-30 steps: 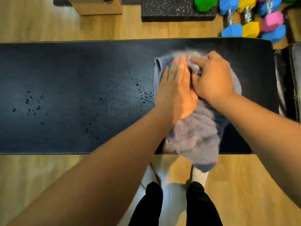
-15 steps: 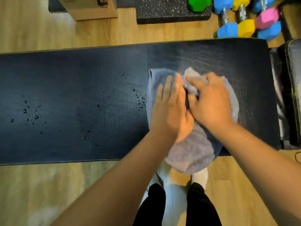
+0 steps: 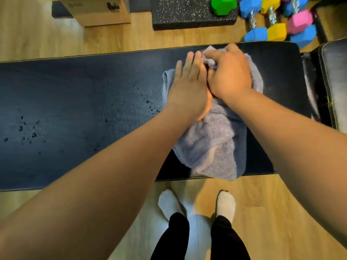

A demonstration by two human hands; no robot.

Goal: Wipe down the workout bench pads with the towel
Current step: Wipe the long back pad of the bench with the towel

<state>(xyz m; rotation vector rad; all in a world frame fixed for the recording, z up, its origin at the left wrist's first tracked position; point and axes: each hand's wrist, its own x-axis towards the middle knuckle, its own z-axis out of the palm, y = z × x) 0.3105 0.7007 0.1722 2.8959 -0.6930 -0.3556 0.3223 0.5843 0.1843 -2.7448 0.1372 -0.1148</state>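
A long black bench pad [image 3: 75, 102] runs across the view, with water droplets on its left and middle parts. A grey-lavender towel [image 3: 212, 143] lies on the pad's right half, reaching from the far edge to the near edge. My left hand [image 3: 187, 89] presses flat on the towel, fingers stretched toward the far edge. Beside it, touching, my right hand [image 3: 231, 74] is bunched around a fold of the towel near the far edge. A second black pad [image 3: 336, 81] shows at the right.
Coloured dumbbells [image 3: 272, 21] lie on the wooden floor beyond the bench's right end. A speckled black mat [image 3: 187, 14] and a cardboard box [image 3: 101, 10] sit further back. My socked feet [image 3: 197, 205] stand close to the near edge.
Both hands pulled the towel toward the near edge, then pushed it away to the pad's far edge. The droplets to the left are unchanged.
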